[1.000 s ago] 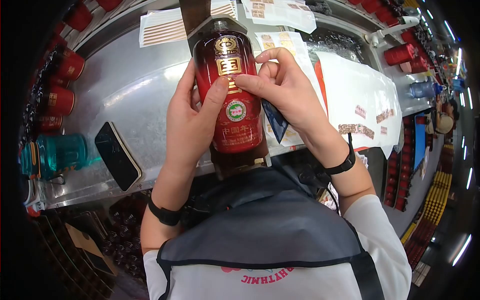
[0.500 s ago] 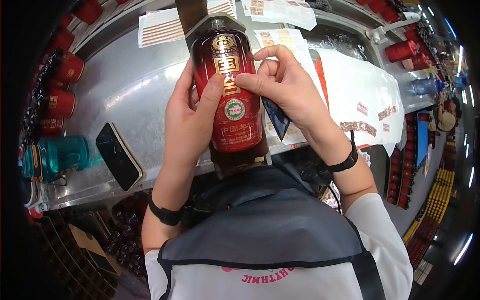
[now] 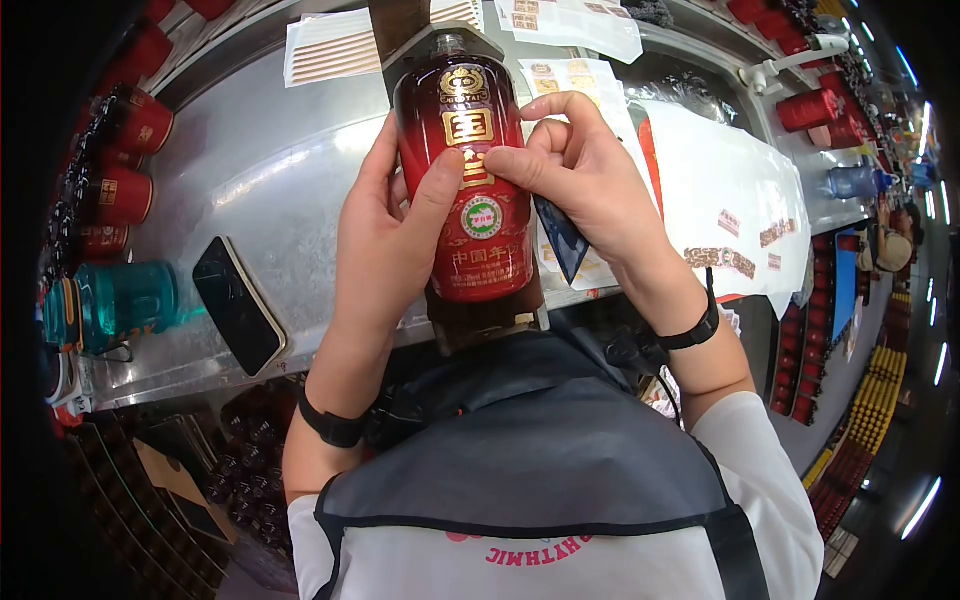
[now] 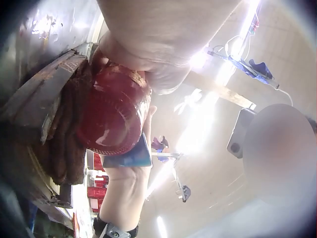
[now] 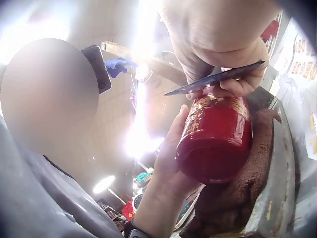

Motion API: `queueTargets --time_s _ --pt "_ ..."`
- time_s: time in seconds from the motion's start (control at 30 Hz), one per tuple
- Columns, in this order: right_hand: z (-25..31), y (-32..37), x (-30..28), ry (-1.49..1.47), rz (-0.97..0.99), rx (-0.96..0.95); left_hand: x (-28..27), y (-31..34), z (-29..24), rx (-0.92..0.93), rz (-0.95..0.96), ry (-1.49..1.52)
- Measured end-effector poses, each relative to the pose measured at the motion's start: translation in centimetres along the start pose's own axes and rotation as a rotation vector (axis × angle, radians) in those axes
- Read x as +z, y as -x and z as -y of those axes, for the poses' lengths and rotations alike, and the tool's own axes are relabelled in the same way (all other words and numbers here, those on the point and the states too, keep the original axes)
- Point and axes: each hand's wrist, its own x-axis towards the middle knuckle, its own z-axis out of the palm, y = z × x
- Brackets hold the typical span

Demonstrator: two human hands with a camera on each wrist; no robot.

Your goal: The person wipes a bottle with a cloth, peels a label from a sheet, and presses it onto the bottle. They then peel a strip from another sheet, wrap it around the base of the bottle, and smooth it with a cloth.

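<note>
A glossy red bottle (image 3: pixel 470 270), dark toward its neck, lies face up with gold lettering and a round green-and-white sticker (image 3: pixel 482 217). It rests in a cradle (image 3: pixel 400 30) padded with brown cloth (image 4: pixel 69 134). My left hand (image 3: pixel 385 235) grips the bottle's left side, thumb on the front beside the lower gold character. From the right, the thumb of my right hand (image 3: pixel 590 185) presses on that same character, with the fingers bent. A thin dark blue flat piece (image 3: pixel 562 240) is held in the right hand's curled fingers and juts out below the palm. The bottle's underside is hidden.
On the metal table (image 3: pixel 250 180) lie a phone (image 3: pixel 238 305) and a teal jug (image 3: pixel 125 305) at left. Striped paper sheets (image 3: pixel 335 50) are at the back, label sheets (image 3: pixel 725 190) at right. Red canisters (image 3: pixel 125 195) line the left edge.
The head view has shifted slightly, so bottle and hands appear a little further right. My thumbs sit slightly further apart than a second ago; both hands stay on the bottle.
</note>
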Motion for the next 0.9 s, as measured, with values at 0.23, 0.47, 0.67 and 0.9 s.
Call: queueTargets --time_s 0.23,0.47,0.67,0.9 --pt "1.3 -0.5 -1.2 0.018 -0.016 0.053 -0.1 -0.3 -0.1 -0.015 -0.023 -0.024" --pt "2.3 -4.4 -6.4 -0.101 0.013 0.246 0.0 -0.2 0.0 -0.026 -0.029 -0.072" --pt "5.2 -3.8 -3.6 0.07 0.11 -0.109 0.0 -0.2 0.0 -0.003 -0.023 -0.129" --pt "7.9 -6.4 -2.0 0.587 0.076 -0.354 0.1 -0.1 0.0 0.015 -0.025 -0.184"
